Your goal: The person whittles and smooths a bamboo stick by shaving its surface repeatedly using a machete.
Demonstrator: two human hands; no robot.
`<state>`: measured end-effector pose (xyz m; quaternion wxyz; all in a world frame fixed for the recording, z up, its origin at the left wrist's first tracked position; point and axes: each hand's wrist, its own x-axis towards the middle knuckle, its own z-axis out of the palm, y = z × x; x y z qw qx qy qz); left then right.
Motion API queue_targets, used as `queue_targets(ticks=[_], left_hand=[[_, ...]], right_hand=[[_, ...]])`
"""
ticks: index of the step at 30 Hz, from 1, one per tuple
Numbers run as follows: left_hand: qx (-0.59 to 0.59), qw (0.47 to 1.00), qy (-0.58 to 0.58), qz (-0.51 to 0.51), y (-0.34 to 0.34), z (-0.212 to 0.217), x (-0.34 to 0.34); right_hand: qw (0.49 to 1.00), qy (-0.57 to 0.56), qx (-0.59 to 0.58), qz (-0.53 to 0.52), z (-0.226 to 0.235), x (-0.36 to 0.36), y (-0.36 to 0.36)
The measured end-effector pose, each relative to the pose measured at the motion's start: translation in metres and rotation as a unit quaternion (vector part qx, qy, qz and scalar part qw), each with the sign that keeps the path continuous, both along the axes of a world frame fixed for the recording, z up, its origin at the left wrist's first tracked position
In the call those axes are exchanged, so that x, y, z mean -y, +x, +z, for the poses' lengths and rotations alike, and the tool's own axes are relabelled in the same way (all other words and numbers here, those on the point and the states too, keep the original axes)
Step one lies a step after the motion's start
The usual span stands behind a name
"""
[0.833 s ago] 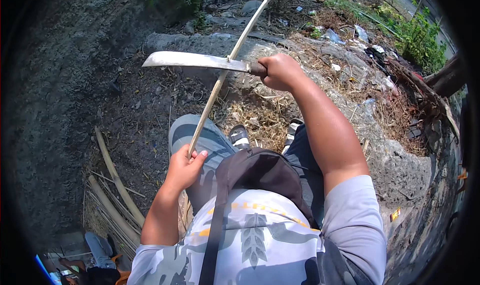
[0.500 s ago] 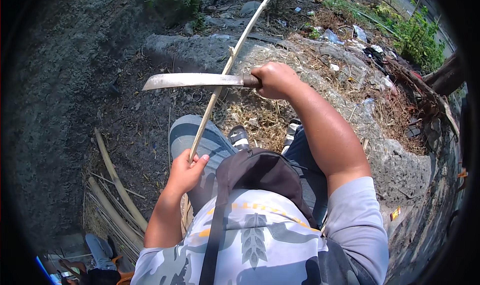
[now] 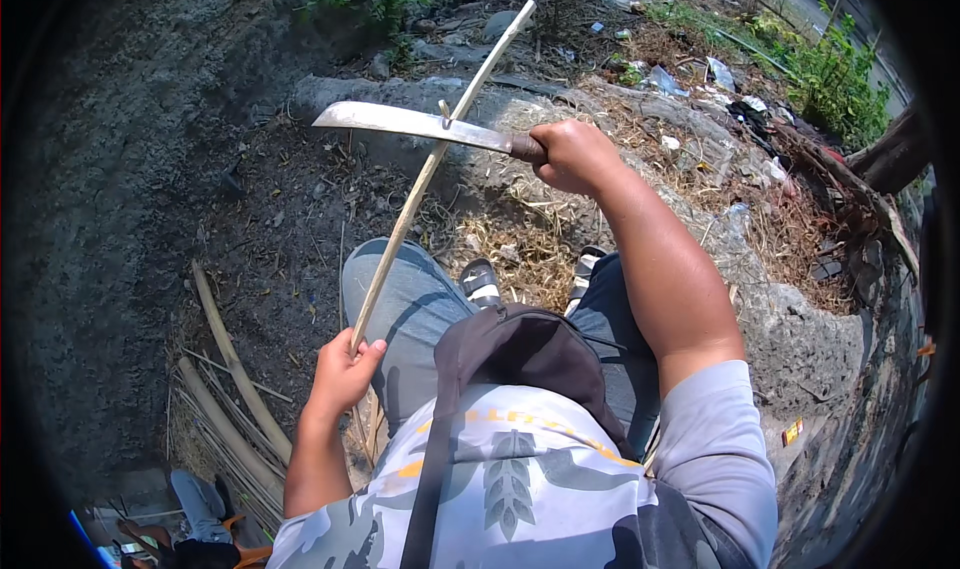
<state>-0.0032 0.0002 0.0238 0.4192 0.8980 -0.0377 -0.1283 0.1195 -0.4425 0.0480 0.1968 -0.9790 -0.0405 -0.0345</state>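
My left hand (image 3: 343, 371) is closed around the near end of a long, pale, peeled stick (image 3: 408, 209), which slants up and away to the right over my left knee. My right hand (image 3: 577, 157) grips the dark handle of a machete (image 3: 385, 118), its broad blade pointing left. The blade crosses the upper part of the stick and appears to touch it. A small raised sliver or stub (image 3: 444, 109) of wood shows at the blade's far edge, where it meets the stick.
Long poles and thin sticks (image 3: 235, 364) lie on the ground at my left. Another person's jeans-clad leg (image 3: 198, 504) shows at the lower left. Beyond my sandals (image 3: 481, 282) lie dry straw (image 3: 530, 244), a rock slab (image 3: 390, 104) and scattered litter. A log (image 3: 893, 159) lies at right.
My right hand and the machete have moved slightly right, the blade now tilting up toward its tip. My left hand has shifted left and down with the stick.
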Motion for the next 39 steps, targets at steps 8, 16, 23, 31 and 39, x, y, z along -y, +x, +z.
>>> queue_targets(ticks=[8,16,23,31,39], left_hand=[[-0.019,1.000,0.019,0.003,0.002,0.011,0.024],[0.016,0.999,0.035,0.031,-0.016,-0.001,-0.017],[-0.006,0.998,0.056,0.040,-0.018,0.009,-0.010],[-0.062,0.996,-0.059,0.032,-0.011,-0.010,-0.004],[-0.089,0.992,-0.093,-0.007,-0.016,-0.006,-0.017]], right_hand=[[0.979,-0.072,0.063,0.180,-0.006,-0.051,-0.012],[0.993,0.056,-0.005,-0.106,-0.019,0.026,0.012],[0.993,0.079,-0.023,-0.090,-0.021,0.024,0.009],[0.989,-0.009,-0.041,0.140,-0.004,-0.032,-0.006],[0.995,0.036,-0.066,0.070,-0.019,0.012,0.005]])
